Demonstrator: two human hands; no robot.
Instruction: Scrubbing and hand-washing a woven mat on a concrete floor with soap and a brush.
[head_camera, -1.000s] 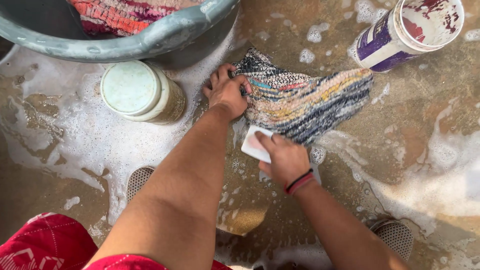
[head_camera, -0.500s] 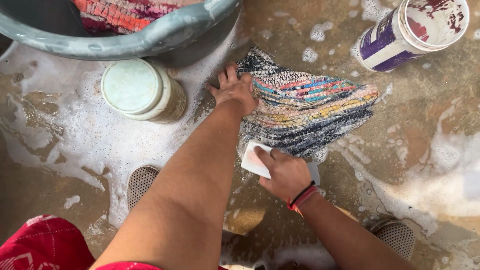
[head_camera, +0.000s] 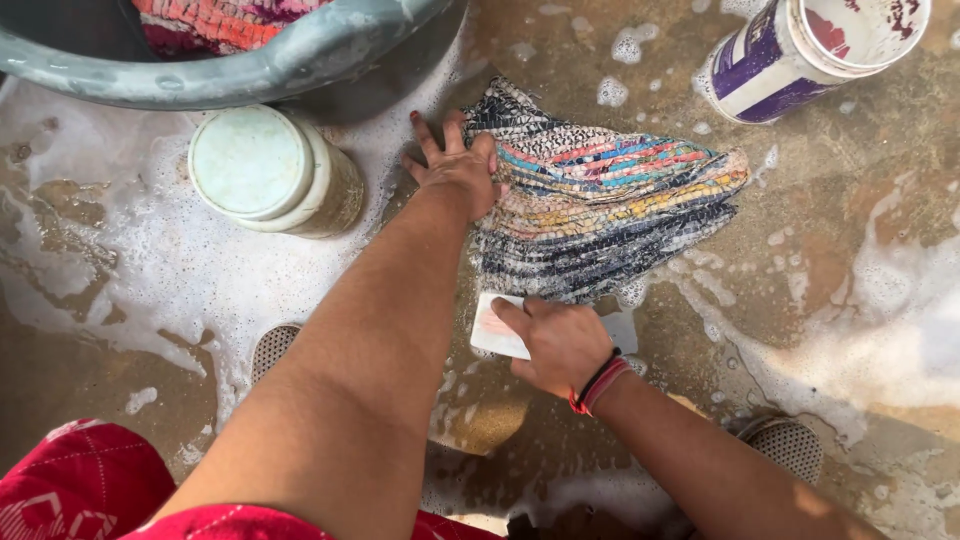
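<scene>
The left hand (head_camera: 455, 172) lies flat, fingers spread, pressing the left end of a woven mat (head_camera: 600, 205) on the wet, soapy floor (head_camera: 830, 250). The right hand (head_camera: 555, 340) grips a white brush (head_camera: 497, 330) at the mat's near edge. A jar (head_camera: 262, 170) and a tub (head_camera: 250, 75) stand left of the mat, a bucket (head_camera: 800, 50) beyond it on the right.

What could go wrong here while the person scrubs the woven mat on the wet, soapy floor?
1. The floor is covered with foam and water, so the person's sandals could slip.
2. The left hand pins only one end of the woven mat; the free end may bunch or slide under scrubbing.
3. The white brush in the right hand looks wet and could slip from the fingers.
</scene>
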